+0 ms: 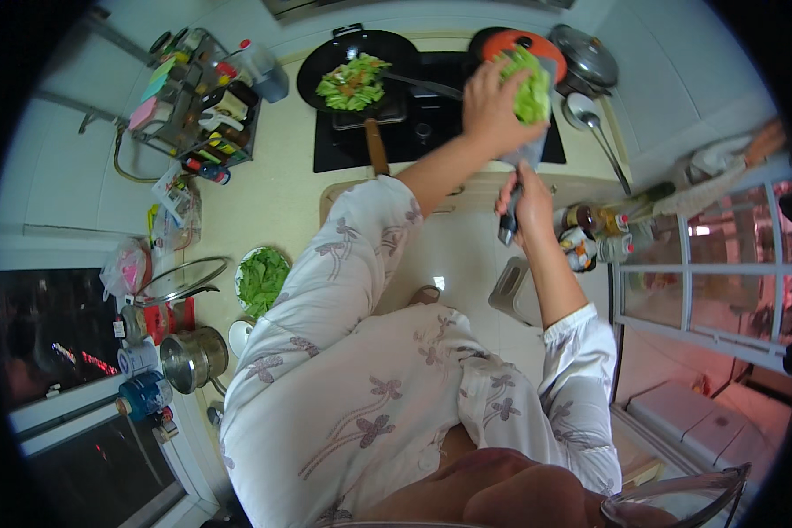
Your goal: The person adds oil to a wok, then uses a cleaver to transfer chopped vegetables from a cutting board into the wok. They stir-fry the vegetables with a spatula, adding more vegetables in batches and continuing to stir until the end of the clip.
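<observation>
My right hand (527, 201) grips the black handle of a cleaver (534, 148), its broad metal blade pointing away from me over the right part of the black cooktop (429, 142). Cut green vegetable pieces (531, 92) lie on the blade. My left hand (495, 105) rests against them from the left, fingers spread and curved over their edge. To the left, a black wok (313, 72) with a wooden handle (375, 146) sits on the cooktop. It contains chopped greens (353, 86) with orange bits, and a metal spatula (422, 84) leans in it.
An orange lid (515, 43) and a lidded metal pot (584, 59) stand at the back right, near a ladle (591, 120). A bottle rack (237, 155) occupies the left counter. Closer in are a plate of leafy greens (263, 280), a glass lid (185, 280) and a steel pot (208, 360).
</observation>
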Available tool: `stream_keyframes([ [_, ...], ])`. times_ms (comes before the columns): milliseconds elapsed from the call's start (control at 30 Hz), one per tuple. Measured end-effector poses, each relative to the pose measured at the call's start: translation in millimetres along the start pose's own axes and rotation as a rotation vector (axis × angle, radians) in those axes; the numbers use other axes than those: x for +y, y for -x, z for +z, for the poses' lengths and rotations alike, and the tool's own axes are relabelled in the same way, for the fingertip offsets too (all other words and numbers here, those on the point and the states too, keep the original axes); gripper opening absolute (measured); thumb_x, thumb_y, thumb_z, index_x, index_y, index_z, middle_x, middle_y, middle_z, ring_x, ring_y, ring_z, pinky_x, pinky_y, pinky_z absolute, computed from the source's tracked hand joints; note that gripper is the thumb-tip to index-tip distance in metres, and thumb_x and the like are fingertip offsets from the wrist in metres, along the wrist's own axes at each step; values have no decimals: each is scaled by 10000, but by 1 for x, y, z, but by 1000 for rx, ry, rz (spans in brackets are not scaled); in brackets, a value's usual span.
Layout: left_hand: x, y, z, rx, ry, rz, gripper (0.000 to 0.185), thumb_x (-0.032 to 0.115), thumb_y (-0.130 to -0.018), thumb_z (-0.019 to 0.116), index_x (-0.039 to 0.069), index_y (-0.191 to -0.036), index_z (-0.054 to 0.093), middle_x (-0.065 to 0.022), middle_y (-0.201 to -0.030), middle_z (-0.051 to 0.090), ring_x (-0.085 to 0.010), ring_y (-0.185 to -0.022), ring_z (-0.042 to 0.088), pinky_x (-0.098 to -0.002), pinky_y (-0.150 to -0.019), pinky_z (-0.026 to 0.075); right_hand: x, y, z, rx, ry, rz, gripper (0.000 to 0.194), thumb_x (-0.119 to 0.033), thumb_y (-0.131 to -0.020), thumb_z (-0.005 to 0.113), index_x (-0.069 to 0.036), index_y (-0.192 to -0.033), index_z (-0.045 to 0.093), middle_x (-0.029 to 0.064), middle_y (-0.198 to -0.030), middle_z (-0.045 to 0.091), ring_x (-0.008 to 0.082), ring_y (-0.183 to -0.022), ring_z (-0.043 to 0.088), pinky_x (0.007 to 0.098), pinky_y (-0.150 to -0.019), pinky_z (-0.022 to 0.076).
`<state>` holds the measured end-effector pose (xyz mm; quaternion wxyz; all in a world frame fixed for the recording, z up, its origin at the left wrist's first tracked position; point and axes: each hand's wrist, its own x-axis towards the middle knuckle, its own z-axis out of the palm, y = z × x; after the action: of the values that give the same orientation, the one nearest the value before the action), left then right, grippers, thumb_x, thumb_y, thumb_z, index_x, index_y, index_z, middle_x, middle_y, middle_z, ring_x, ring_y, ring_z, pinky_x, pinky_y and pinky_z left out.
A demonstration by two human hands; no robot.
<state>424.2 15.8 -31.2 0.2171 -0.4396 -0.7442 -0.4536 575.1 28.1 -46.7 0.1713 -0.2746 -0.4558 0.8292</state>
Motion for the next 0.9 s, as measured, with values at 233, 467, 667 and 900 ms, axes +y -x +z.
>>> stream_keyframes([
  [233,-235,-57,-30,123,-76,-406,709,474,-664,790,132,-1243,564,-178,-1286,486,-360,-1205,457,-452,-996,392,17,-155,151,-61,205,186,367,-392,-956,495,-81,-760,486,51,-576,506,173,-449,497,319,-432,432],
  [467,-368,-31,-30,25,-89,-655,563,490,-876,580,124,-1302,552,-184,-1362,470,-358,-1293,392,-447,-1074,325,52,-214,172,35,412,260,384,-396,-948,511,-57,-768,507,63,-617,542,173,-473,529,326,-457,459],
  [667,-341,-30,-26,-18,-1,-299,481,412,-1003,350,75,-1276,557,-157,-1354,506,-359,-1275,428,-466,-1089,281,49,-208,163,22,368,265,378,-393,-948,515,-58,-772,509,65,-622,542,168,-481,525,315,-464,454],
  [900,-346,-54,-82,595,1212,-1198,199,270,-889,502,83,-940,549,-69,-837,563,-194,-661,501,-374,-603,453,14,-111,61,-86,-223,368,369,-399,-966,495,-70,-797,491,49,-590,501,157,-459,486,287,-454,434],
])
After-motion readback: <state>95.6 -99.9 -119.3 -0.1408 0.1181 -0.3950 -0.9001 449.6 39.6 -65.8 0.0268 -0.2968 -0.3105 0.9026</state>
